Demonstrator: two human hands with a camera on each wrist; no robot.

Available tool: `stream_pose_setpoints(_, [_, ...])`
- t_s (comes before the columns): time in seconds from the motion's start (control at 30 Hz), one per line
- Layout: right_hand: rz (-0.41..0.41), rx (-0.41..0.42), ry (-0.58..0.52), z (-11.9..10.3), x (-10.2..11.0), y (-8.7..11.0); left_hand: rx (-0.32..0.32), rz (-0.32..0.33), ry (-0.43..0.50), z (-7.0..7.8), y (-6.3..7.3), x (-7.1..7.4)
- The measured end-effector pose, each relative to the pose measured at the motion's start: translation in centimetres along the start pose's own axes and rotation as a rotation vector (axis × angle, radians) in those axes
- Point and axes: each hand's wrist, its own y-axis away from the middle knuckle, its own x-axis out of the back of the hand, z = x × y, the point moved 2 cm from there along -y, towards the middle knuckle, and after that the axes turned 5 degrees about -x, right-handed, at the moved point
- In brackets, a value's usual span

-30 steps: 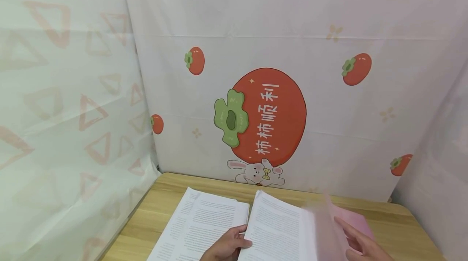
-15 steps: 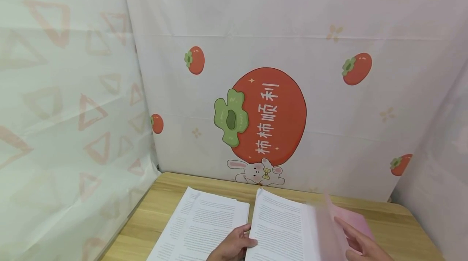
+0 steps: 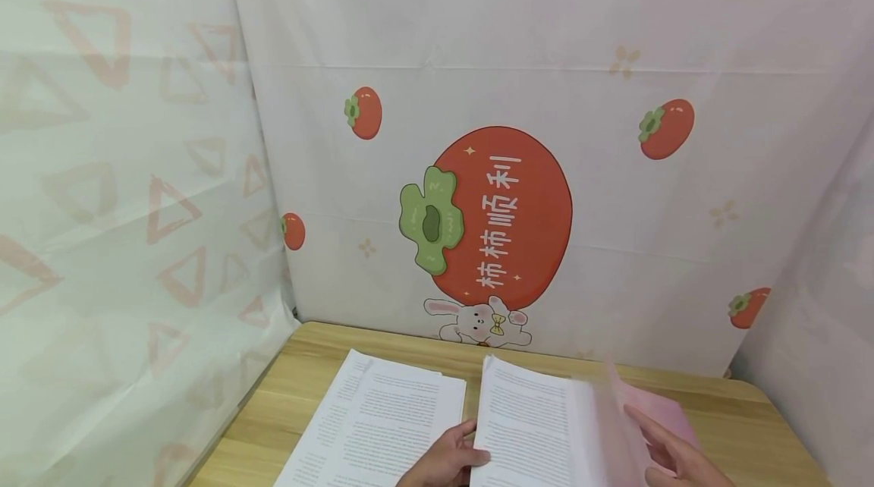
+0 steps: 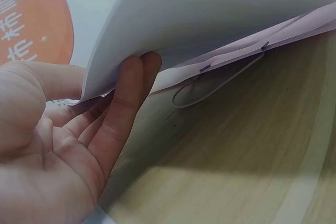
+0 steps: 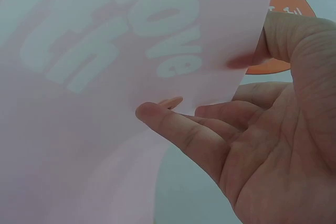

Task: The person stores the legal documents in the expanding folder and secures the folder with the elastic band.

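My left hand (image 3: pixel 445 458) pinches the left edge of a stack of printed sheets (image 3: pixel 527 422), thumb on top and fingers underneath. In the left wrist view the sheets (image 4: pixel 210 17) are lifted and tilted above the table, and a thin looped band (image 4: pixel 210 94) hangs from the edge of a pink file folder (image 4: pixel 310 27). My right hand (image 3: pixel 683 460) holds up the translucent pink cover (image 3: pixel 628 434) of the folder, gripped between thumb and fingers. Pale lettering shows on this cover (image 5: pixel 105 140) in the right wrist view. The right part of the sheets lies against or inside the folder; which, I cannot tell.
A second pile of printed paper (image 3: pixel 396 419) lies on the wooden table (image 3: pixel 287 388) to the left. Behind the table hangs a white cloth (image 3: pixel 328 183) with persimmon prints. Another cloth (image 3: pixel 123 259) closes off the left side.
My left hand and the sheets it holds have slid a little to the right, towards the folder. The right hand and the cover have stayed in place.
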Motion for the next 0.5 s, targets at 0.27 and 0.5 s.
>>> stream_pose_setpoints(0.27, [0.007, -0.003, 0.017, 0.1, 0.0, -0.2, 0.022, 0.028, -0.014, -0.2, -0.2, -0.8])
stream_pose_setpoints(0.5, [0.062, -0.115, 0.084, 0.1, -0.2, -0.5, 0.017, 0.013, -0.002, -0.7, -0.7, -1.3])
